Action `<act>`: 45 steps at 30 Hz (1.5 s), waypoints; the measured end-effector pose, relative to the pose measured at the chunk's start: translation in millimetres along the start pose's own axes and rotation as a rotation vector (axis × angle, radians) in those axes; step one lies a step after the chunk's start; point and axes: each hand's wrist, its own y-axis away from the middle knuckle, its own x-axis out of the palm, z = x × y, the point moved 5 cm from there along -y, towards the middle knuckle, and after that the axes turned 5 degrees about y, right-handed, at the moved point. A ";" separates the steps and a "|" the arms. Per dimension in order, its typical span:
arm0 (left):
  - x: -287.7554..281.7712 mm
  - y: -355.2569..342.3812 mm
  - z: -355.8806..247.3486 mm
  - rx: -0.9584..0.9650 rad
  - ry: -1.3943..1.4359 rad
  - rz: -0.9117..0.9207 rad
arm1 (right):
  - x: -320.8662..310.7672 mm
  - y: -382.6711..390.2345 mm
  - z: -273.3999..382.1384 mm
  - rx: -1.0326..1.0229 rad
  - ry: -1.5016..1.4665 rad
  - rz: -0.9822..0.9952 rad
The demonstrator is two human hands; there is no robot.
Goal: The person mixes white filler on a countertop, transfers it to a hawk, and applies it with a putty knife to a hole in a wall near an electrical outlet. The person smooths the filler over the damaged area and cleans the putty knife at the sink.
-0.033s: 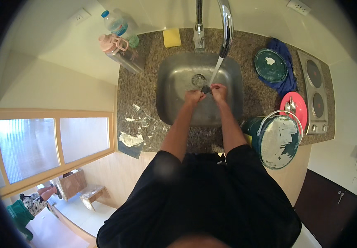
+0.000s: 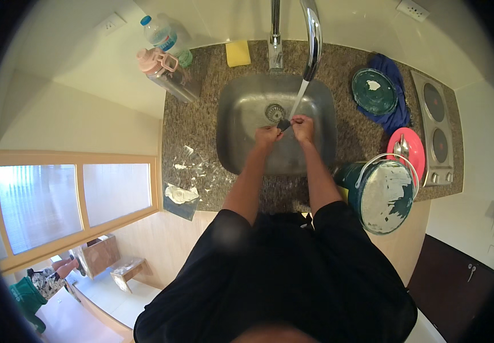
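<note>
Inside the metal sink [image 2: 230, 140], my left hand [image 2: 267, 136] and my right hand [image 2: 303, 129] hold a small dark flat piece [image 2: 283, 124] between them. Both hands are closed, fingers pinched at either side of it; its exact kind is too small to make out. A stream of water [image 2: 299, 98] falls from the curved chrome faucet [image 2: 314, 40] beside my right fingers. Just beyond the piece is the round drain [image 2: 275, 112].
At right stand a green bucket [image 2: 387, 197] smeared with white, a pink plate [image 2: 417, 150] with cutlery, a green lid [image 2: 367, 102] on a blue cloth [image 2: 398, 117], and a cooktop [image 2: 446, 151]. Bottles [image 2: 167, 74], a yellow sponge [image 2: 238, 53] and white-smeared sheet [image 2: 179, 208] lie left.
My fingers have shifted very slightly around the dark piece, and it has turned a little. Nothing else has visibly moved, and the water keeps running.
</note>
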 end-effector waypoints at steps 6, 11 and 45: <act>16.7 -0.3 -5.7 0.477 -0.512 -0.072 | 2.0 9.8 43.4 -0.146 0.243 0.100; 31.7 -17.7 -14.5 0.700 -0.583 -0.114 | -1.0 12.6 83.8 -0.358 0.345 -0.080; 23.9 24.9 -57.3 0.492 -0.447 -0.008 | -4.6 4.8 116.5 0.159 -0.707 0.438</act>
